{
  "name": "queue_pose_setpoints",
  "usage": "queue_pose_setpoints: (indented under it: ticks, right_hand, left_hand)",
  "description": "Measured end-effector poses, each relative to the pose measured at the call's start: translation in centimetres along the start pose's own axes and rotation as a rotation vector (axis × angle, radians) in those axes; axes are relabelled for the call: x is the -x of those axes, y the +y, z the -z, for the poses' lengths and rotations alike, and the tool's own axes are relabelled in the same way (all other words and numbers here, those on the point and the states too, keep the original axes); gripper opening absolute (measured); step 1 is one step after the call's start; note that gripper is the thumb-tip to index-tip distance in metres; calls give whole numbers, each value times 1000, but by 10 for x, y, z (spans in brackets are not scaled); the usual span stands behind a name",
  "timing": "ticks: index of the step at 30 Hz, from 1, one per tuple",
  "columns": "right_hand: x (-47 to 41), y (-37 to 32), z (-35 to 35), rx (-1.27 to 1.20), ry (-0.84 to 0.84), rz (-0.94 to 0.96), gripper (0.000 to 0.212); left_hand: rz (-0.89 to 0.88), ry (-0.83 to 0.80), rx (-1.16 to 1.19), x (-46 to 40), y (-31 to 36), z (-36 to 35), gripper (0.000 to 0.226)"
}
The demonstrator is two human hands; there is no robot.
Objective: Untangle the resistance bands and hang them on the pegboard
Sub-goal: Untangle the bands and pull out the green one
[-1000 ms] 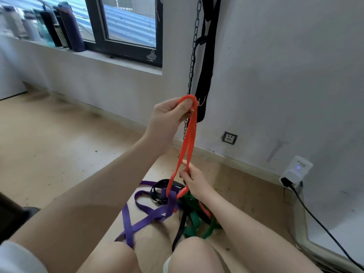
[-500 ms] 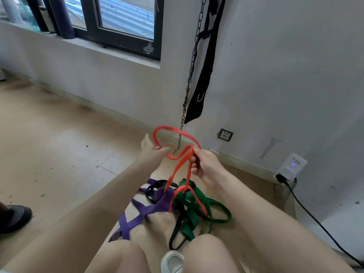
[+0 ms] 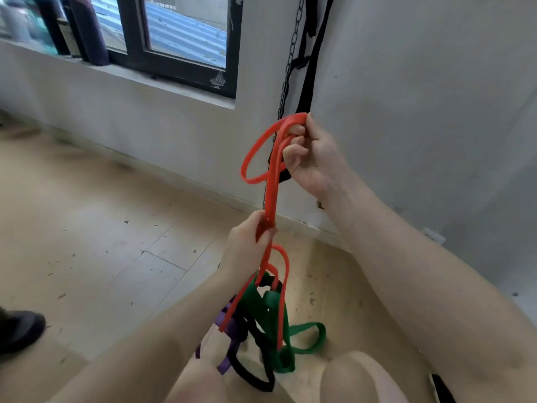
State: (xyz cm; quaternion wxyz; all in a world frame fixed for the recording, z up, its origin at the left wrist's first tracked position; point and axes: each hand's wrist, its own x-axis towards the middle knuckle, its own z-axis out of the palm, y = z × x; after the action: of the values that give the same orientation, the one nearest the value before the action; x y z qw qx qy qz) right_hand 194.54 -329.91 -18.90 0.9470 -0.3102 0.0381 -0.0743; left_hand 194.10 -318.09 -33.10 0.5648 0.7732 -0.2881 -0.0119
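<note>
- Hands in view: two, both bare, both gripping the same red band [image 3: 271, 184]
- Right hand [image 3: 312, 159]: raised in front of the wall [image 3: 421, 97], fingers curled closed around the top fold of the red band, thumb pressed over it
- Left hand [image 3: 250, 242]: lower, above the floor [image 3: 87, 228], fingers pinched tight on the doubled red strands
- Red band, count one: runs taut between the two hands; one free loop bulges out to the left just below the right hand; below the left hand it drops in further loops into the tangle
- Green band [image 3: 302, 335], count one visible: hangs lifted with the tangle, one loop resting on the floor to the right
- Black band [image 3: 252, 370], count one visible: hangs through the tangle, its lowest loop in front of the person's knees
- Purple band [image 3: 229, 324], count one visible: mostly hidden behind the left forearm, short sections showing beside the black band
- Band colours in total: four, all interlocked below the left hand
- Chain [image 3: 290, 53], count one: hangs down the wall behind the right hand
- Black strap [image 3: 315, 53], count one: hangs just beside the chain, on its right
- Window [image 3: 180, 39], count one: upper left, with dark bottles [image 3: 72, 27] on the sill; their number cannot be told because of blur
- Dark shoe [image 3: 17, 330], count one: at the left edge on the floor
</note>
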Motion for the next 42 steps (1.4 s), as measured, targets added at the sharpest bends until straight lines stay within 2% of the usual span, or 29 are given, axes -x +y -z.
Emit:
queue_pose_setpoints:
  ticks: [2,5,6,8,10,11,13,15,17,19,21,25,29,31,33,35,37,39,41,42]
  right_hand:
    - [-4,-8,17,13,38,49,33]
    - [-7,-15,74,212,206,39,33]
    - [-5,-12,99,352,275,-20,42]
    - [11,6,154,827,403,-201,56]
    - [36,31,199,1226,339,-350,57]
    - [51,41,213,1270,230,-389,54]
    - [73,58,230,1210,35,-401,42]
    - [80,67,237,1259,-80,-317,29]
    - [78,74,242,1495,-141,-143,25]
    - [76,77,240,1655,-52,66,20]
    - [78,74,234,1702,31,192,18]
    - [86,61,219,1585,167,117,21]
    - [89,32,200,1231,340,166,26]
    - [86,12,187,984,330,207,28]
    - [84,-1,170,862,299,180,28]
    - [84,-3,157,767,295,122,28]
    - [82,-4,145,662,299,92,28]
    - [78,-6,131,598,292,83,28]
    - [74,-11,115,538,282,85,27]
    - [72,-14,107,489,283,90,27]
  left_hand:
    - [41,-36,78,-3,6,-9,13]
    - [212,-105,209,1,2,-31,11]
    - [289,-83,240,3,-2,-38,11]
    - [415,-30,278,6,-9,-50,13]
    - [476,-21,278,6,-10,-60,15]
    - [490,-23,273,4,-9,-64,16]
    - [503,-7,300,0,-4,-67,16]
    - [510,36,354,-5,3,-68,15]
    - [528,66,385,-6,8,-68,14]
    - [516,82,391,-4,11,-67,14]
    - [498,118,395,-2,13,-65,14]
    - [476,215,265,2,-1,-55,17]
    - [661,152,238,7,-29,-44,12]
    - [682,189,234,4,-39,-38,14]
    - [720,181,150,1,-49,-33,22]
    - [802,36,-172,6,-48,-35,31]
    - [726,-140,-406,16,-37,-43,37]
    - [491,-323,-268,27,-22,-53,35]
    - [369,-501,51,39,-4,-61,31]
    - [336,-515,145,43,-2,-64,29]
